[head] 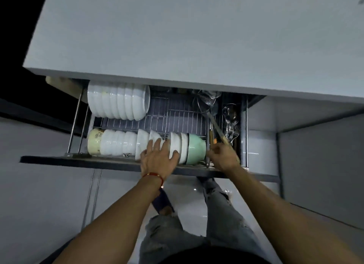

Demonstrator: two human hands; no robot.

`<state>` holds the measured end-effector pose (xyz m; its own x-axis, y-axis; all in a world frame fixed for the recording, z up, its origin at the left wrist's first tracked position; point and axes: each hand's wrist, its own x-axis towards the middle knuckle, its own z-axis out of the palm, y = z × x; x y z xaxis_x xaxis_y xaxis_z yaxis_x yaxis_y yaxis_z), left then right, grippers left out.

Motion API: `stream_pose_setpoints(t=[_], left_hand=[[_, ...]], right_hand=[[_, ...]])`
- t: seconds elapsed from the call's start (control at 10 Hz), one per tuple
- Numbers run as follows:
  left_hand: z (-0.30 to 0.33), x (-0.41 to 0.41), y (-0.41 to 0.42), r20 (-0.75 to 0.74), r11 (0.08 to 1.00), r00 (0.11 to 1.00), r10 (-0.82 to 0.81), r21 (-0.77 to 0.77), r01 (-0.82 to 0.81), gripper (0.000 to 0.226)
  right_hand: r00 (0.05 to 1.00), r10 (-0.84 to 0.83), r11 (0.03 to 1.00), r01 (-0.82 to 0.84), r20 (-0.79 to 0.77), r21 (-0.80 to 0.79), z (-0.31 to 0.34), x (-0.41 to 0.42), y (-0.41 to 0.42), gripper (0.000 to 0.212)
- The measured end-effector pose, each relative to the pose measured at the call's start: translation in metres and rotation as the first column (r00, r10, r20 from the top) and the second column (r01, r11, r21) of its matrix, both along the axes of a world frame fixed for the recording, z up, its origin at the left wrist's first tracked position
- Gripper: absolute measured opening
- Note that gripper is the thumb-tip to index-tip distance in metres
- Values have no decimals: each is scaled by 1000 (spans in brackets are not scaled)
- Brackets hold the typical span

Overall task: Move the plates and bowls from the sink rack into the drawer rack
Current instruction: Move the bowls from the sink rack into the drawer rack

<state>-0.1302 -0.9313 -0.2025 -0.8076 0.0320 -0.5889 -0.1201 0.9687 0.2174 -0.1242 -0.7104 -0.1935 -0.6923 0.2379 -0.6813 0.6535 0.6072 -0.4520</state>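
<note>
**Bowls on edge, one nudge from a slide**

At nine o'clock in the drawer rack (177, 114) the front row starts with a cream bowl (94, 140), then white bowls (118, 143) packed tight on their rims. That end looks safe.

The risk sits at the middle. The left hand (157, 157) lies spread, fingers straight, against two loose white bowls (174, 145) that lean with a gap beside them. Pressed too hard toward three o'clock, they could knock the green bowl (197, 148); let go too soon, they may tip back toward nine and clatter.

At three o'clock the right hand (222, 155) has curled fingers by the rack's edge, beside the green bowl; I cannot tell whether it grasps anything. The ladle (215, 126) handle right above it could snag.

The bigger bowls (118, 102) at eleven o'clock stand steady. No sink rack in sight.
</note>
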Motion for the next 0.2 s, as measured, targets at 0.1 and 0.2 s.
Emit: stream_pose_setpoints(t=[0.1, 0.2], left_hand=[[11, 1, -12, 5, 985, 1000, -4, 172, 3, 59], [35, 0, -22, -16, 905, 998, 58, 423, -46, 42]], right_hand=[[958, -240, 970, 230, -157, -76, 44, 28, -4, 19], [871, -444, 884, 387, -211, -261, 87, 53, -13, 13]])
